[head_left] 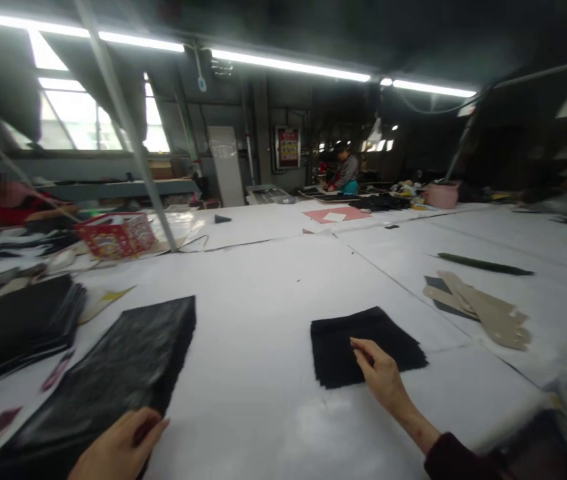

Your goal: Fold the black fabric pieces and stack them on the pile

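Observation:
My left hand (122, 441) is at the near right edge of a long stack of shiny black sheets (128, 353). Its fingers are curled together, and whether they grip a sheet is hidden. Over the smaller pile of black fabric pieces (346, 347) is my right hand (380, 377), thumb and fingertips pressed together. Anything between those fingertips is too small to make out. The pieces in this pile lie flat, with slightly jagged edges.
Another black stack (18, 320) and a red patterned box (116, 235) stand left. Beige pattern pieces (483, 307) and a dark green tapered tool (486, 264) lie right on the white table (258, 293). A slanted pole (133, 133) rises near the box. A co-worker (347, 170) stands far back.

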The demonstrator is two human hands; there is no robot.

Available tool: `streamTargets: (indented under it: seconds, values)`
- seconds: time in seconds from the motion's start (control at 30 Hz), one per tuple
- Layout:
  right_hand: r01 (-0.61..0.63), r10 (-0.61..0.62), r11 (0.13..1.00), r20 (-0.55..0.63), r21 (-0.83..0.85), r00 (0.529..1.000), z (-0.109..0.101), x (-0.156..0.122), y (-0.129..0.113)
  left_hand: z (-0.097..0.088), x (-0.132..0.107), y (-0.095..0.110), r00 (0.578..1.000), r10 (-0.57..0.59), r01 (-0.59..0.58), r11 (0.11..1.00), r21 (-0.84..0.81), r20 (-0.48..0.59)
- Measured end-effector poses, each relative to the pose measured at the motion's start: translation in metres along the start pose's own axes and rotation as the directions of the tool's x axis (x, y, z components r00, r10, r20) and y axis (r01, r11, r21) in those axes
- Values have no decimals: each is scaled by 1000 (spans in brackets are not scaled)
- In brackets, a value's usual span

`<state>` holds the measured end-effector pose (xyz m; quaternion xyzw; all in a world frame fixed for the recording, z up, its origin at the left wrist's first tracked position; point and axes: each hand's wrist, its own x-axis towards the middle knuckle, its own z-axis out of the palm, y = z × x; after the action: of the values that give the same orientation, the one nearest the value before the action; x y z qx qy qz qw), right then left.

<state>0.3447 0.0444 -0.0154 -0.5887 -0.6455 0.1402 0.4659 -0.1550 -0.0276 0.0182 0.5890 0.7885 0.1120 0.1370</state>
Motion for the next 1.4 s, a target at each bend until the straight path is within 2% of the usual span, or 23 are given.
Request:
streamTargets:
  seconds: [0.07,0.13,0.2,0.27,0.43,0.6,0.73,0.9,1.0,1.1,1.2,1.3,1.4]
  values:
    - [-26,17,998,143,61,990,20,-13,-25,-18,-22,-20,997,-24,27,999,45,-72]
    - [-47,14,994,316,98,949,46,-21,-50,-27,-36,-25,994,-16,25,997,78,-107]
    - [-58,-8,991,473,124,881,76,-28,-74,-27,-40,-24,993,-10,21,996,91,-117]
    - [-43,-59,985,566,165,822,105,-35,-98,-22,-38,-23,993,-6,19,994,104,-117]
    - [0,-178,962,624,274,761,161,-48,-150,-15,-31,-29,995,0,10,994,105,-100]
    - [38,-235,955,677,293,697,195,-55,-187,-14,-29,-42,997,-9,15,997,76,-78]
    - [105,-353,921,688,375,634,222,-63,-219,-9,-28,-46,996,15,-9,998,66,-85]
    - [266,-464,885,686,382,560,260,-73,-247,-7,-30,-53,992,48,-45,999,25,-119]
    - [414,-502,855,698,311,512,275,-76,-252,-5,-31,-56,990,38,-51,995,-91,-138]
    - [504,-520,821,714,267,468,280,-78,-256,0,-29,-58,988,7,-40,975,-217,-153]
    - [539,-523,808,713,240,466,280,-80,-259,4,-25,-60,984,-32,-31,936,-349,-174]
    - [555,-516,803,717,215,469,280,-82,-259,2,-21,-69,979,-93,-23,836,-548,-182]
    - [572,-507,798,722,188,471,281,-85,-256,-5,-23,-87,972,-195,24,636,-771,-130]
